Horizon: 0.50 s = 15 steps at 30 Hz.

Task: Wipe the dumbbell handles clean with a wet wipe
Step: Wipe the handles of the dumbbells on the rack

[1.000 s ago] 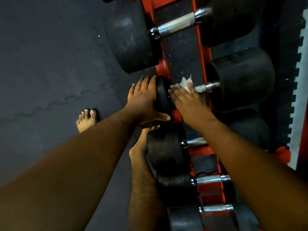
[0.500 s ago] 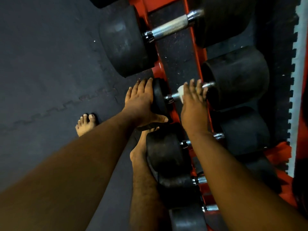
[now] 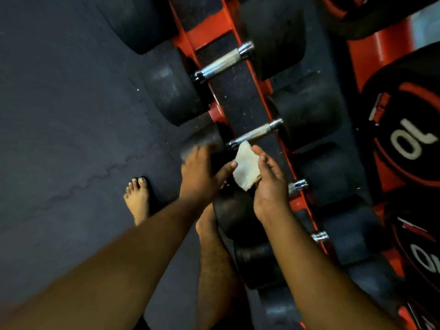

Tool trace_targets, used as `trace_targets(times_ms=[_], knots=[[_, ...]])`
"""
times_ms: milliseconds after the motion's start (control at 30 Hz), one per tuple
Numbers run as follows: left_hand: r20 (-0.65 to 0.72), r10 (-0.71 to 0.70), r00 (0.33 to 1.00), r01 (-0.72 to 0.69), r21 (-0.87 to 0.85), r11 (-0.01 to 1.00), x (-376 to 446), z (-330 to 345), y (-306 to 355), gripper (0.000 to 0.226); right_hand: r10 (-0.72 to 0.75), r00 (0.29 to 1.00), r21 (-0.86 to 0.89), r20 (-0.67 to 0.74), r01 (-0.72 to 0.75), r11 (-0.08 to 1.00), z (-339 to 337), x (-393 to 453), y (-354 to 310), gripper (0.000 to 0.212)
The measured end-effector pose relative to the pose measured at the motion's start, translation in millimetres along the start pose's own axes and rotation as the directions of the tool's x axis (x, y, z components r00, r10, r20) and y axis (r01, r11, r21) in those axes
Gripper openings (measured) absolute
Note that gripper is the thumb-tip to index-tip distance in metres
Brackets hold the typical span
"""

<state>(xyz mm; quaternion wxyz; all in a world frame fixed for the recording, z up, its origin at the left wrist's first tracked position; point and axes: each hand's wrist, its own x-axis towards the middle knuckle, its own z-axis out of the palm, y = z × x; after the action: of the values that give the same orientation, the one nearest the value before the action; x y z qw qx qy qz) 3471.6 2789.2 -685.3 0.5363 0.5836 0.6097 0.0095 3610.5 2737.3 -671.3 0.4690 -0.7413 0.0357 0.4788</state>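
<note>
A crumpled white wet wipe (image 3: 246, 166) sits in my right hand (image 3: 270, 179), pinched between thumb and fingers just below the near end of a knurled chrome dumbbell handle (image 3: 256, 134). The handle is bare and belongs to a black dumbbell (image 3: 307, 108) lying on the red rack (image 3: 238, 39). My left hand (image 3: 202, 172), motion-blurred, hovers beside the wipe with its fingers straight and its thumb tip at the wipe's edge. It covers part of that dumbbell's left head.
A larger dumbbell with a bare chrome handle (image 3: 223, 61) lies one slot further up the rack. Smaller dumbbells (image 3: 238, 217) fill the slots under my right arm. Black weight plates (image 3: 404, 139) stand at right. My bare feet (image 3: 138, 201) are on dark floor mats.
My right hand has come off the handle toward me, carrying the wipe. My left hand has left the dumbbell's left head and moved to the wipe. The view has shifted up the rack.
</note>
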Motion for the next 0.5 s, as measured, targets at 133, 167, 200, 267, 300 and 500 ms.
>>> trace_targets(times_ms=[133,167,200,267,300,500], knots=[[0.358,-0.191,0.914,0.356,-0.48,0.802,-41,-14,27,0.059,0.081,0.997,0.151,0.017,-0.082,0.985,16,-52,-13,0.023],[0.354,-0.182,0.917,0.353,-0.515,0.781,-50,-20,32,0.053,0.078,0.997,0.143,0.005,-0.078,0.987,16,-65,-16,0.024],[0.318,-0.161,0.934,0.318,-0.54,0.779,-55,-25,35,0.038,0.065,0.998,0.121,-0.012,-0.063,0.991,16,-74,-15,0.026],[0.254,-0.102,0.962,0.226,-0.528,0.819,-61,-39,39,0.005,0.034,0.999,0.08,-0.032,-0.032,0.996,12,-87,-15,0.029],[0.227,-0.075,0.971,0.181,-0.493,0.851,-61,-44,40,0.002,0.043,0.999,0.066,-0.032,-0.041,0.997,9,-92,-16,0.033],[0.233,0.057,0.971,-0.025,-0.137,0.99,-56,-59,41,0.025,0.099,0.969,-0.144,0.228,-0.067,0.987,-10,-106,-23,0.021]])
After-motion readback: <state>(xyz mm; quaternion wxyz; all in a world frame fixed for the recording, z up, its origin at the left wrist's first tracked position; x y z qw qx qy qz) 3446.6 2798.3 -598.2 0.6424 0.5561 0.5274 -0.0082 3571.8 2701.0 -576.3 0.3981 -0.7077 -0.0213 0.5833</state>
